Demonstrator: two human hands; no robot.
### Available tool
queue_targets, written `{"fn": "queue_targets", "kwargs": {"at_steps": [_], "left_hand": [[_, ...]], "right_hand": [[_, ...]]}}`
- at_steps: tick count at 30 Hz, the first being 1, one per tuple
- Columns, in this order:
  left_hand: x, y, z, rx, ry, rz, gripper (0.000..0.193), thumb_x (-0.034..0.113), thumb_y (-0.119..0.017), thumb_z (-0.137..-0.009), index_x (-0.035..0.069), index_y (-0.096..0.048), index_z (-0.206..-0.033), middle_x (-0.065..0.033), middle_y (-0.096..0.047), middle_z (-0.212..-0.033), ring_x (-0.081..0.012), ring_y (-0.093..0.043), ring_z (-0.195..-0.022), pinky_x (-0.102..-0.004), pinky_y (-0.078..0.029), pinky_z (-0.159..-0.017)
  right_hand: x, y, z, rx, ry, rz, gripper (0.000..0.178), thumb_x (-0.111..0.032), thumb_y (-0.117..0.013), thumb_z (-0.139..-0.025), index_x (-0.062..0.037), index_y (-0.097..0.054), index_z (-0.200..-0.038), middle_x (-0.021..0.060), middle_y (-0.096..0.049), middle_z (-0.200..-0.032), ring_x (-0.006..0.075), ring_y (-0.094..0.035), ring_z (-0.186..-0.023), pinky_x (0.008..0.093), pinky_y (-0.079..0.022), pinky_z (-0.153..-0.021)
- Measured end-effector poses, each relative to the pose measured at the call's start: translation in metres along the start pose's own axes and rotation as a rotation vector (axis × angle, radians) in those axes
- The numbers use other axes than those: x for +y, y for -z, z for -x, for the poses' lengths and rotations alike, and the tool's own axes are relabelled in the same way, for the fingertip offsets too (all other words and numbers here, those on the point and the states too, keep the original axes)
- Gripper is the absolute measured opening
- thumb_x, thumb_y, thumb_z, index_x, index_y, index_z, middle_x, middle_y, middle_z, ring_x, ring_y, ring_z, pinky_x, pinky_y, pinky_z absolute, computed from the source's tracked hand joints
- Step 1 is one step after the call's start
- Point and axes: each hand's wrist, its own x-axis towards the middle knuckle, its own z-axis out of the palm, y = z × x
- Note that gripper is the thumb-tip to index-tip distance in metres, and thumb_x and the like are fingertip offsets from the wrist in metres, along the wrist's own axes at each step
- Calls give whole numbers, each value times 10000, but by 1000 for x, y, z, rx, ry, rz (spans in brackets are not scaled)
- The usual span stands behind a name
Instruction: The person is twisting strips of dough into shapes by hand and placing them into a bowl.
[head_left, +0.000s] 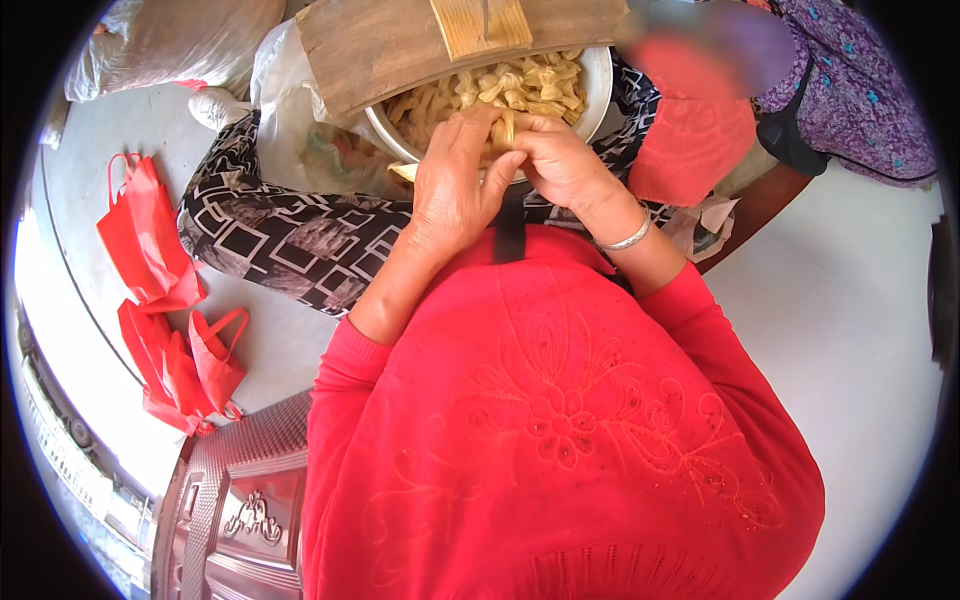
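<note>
Over the near rim of a round metal basin point(601, 88), my two hands meet, fingers closed. My left hand point(450, 188) and my right hand point(566, 168) pinch a pale yellow strip point(504, 130) that looks like tofu skin; it is looped at the fingertips. My fingers partly hide the loop. Many knotted strips point(530, 82) of the same kind lie heaped in the basin, just beyond my hands. Another bit of yellow strip point(403, 172) shows beside my left hand at the rim. A bracelet point(630, 234) circles my right wrist.
A wooden board point(375, 60) lies across the basin's far side. Left of it sits a translucent plastic bag point(340, 158). Red bags point(150, 235) rest on the floor at left, near a dark red carved panel point(255, 520). Someone in purple patterned clothing point(860, 90) is at far right.
</note>
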Motion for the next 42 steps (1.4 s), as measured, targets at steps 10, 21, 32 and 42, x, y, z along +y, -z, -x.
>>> {"fn": "queue_targets", "kwargs": {"at_steps": [10,21,32,42], "left_hand": [[-21,-13,-36,-137,468,481,235,182,-439,-930,-13,-571,-928,-166,-635,-728,-258,-588,-594,-366,-453,-536],[0,0,16,-230,622,833,250,231,-500,-997,12,-621,-998,-6,-540,-701,-82,-434,-597,-226,-358,-526],[-6,20,-16,-120,-166,-323,122,133,-613,-897,52,-625,-987,-126,-644,-883,-351,-626,-763,-380,-504,-617],[-14,28,-17,-376,174,212,164,145,-585,-948,-9,-633,-974,-56,-592,-785,-143,-533,-713,-276,-444,-670]], "right_hand": [[-27,-20,10,232,1040,1169,96,51,-584,-851,63,-652,-917,114,-593,-1080,198,-580,-977,276,-470,-834],[-33,2,2,246,766,342,182,-97,-632,-901,27,-658,-1031,57,-595,-1135,121,-566,-979,235,-463,-826],[-84,-16,24,-73,799,1385,397,-243,-702,-816,-44,-634,-1153,154,-647,-1042,322,-642,-876,358,-511,-790],[-104,-1,22,-320,96,810,99,-40,-637,-876,5,-652,-963,14,-627,-772,61,-563,-685,208,-461,-640]]}}
